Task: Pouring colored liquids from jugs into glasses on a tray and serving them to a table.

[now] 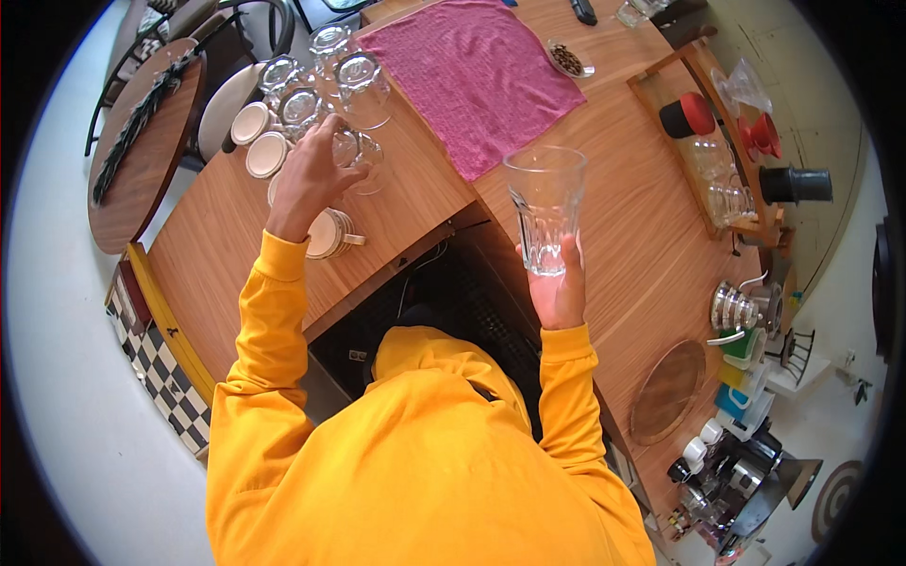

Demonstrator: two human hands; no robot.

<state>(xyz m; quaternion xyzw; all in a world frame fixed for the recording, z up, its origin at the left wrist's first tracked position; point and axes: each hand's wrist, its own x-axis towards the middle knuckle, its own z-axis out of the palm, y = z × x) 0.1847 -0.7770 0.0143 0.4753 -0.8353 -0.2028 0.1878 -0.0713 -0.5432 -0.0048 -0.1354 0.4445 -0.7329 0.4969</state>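
Observation:
My right hand point(558, 290) grips a tall clear drinking glass point(546, 205) near its base, the wide rim pointing away from me, above the wooden counter. Over the left counter, my left hand point(315, 170) has its thumb and fingers spread at a clear glass point(347, 147); whether they grip it is hidden. More upturned glasses point(357, 74) stand just beyond that hand. Beside it are upturned cream mugs point(266, 155), one partly covered by the hand. Another cream mug point(325, 233) with a handle stands close to my left wrist.
A pink cloth point(474, 78) lies across the far counter, near a small dish of brown beans point(568, 58). Along the right are a wooden rack point(697, 152), a metal gooseneck kettle point(732, 305) and a round wooden board point(667, 393). A dark gap point(453, 283) separates the counter sections.

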